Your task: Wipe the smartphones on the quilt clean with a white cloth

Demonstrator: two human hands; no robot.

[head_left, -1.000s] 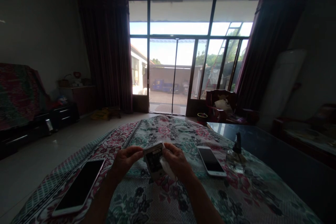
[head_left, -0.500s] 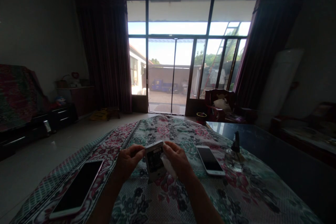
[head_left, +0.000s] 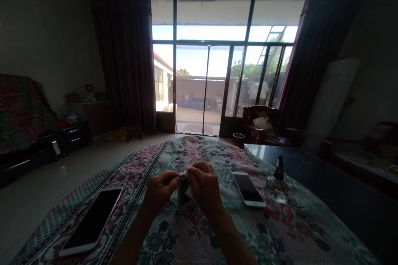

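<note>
Between my hands a smartphone (head_left: 183, 198) is held up, its near face turned to me and partly covered by my right hand. My left hand (head_left: 161, 189) pinches the phone's upper left corner. At its top edge, my right hand (head_left: 203, 186) closes its fingers on a thin white tissue (head_left: 188, 192), which hangs partly below the fingers. A white phone (head_left: 249, 189) with a dark screen lies to the right on the cloth. Another, larger-looking phone (head_left: 93, 221) lies face up on the left.
A floral tablecloth (head_left: 174, 240) covers the surface under my hands. On the right stands a clear bottle with a dark pump top (head_left: 278, 184). A dark glossy table (head_left: 326, 178) adjoins on that side. Beyond are a wooden chair (head_left: 260, 118) and glass doors (head_left: 191, 91).
My right hand has moved left and slightly up along the phone's top edge, with the tissue. My left hand has shifted slightly right, and the phone has turned.
</note>
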